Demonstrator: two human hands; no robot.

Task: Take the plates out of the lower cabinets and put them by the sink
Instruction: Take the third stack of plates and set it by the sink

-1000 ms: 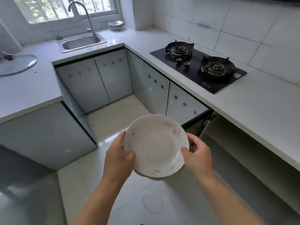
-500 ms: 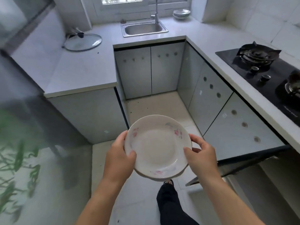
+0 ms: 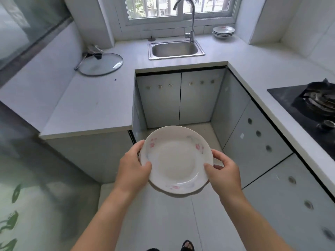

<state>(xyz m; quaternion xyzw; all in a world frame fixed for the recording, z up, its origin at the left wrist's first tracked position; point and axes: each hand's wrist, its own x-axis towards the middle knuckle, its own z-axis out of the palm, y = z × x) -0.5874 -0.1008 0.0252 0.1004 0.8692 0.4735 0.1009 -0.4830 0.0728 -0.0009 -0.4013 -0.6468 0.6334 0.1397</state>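
I hold a white plate (image 3: 176, 160) with small pink and blue flowers in front of me, above the floor. My left hand (image 3: 133, 168) grips its left rim, thumb on top. My right hand (image 3: 223, 172) grips its right rim the same way. Straight ahead is the steel sink (image 3: 175, 48) with its tall tap (image 3: 190, 17), set in the white counter. A stack of matching plates (image 3: 223, 31) stands on the counter to the right of the sink, by the window. The lower cabinet doors (image 3: 179, 98) under the sink are closed.
A glass pot lid (image 3: 101, 64) lies on the left counter (image 3: 87, 105). A black gas hob (image 3: 311, 109) sits on the right counter. Closed cabinet doors (image 3: 257, 142) line the right side. A tiled floor aisle (image 3: 159, 220) leads to the sink. A glass panel (image 3: 20, 187) stands at left.
The view has swung left and moved toward the sink, which now lies straight ahead and nearer. The open cabinet at right has left the view. Both hands keep the same hold on the plate.
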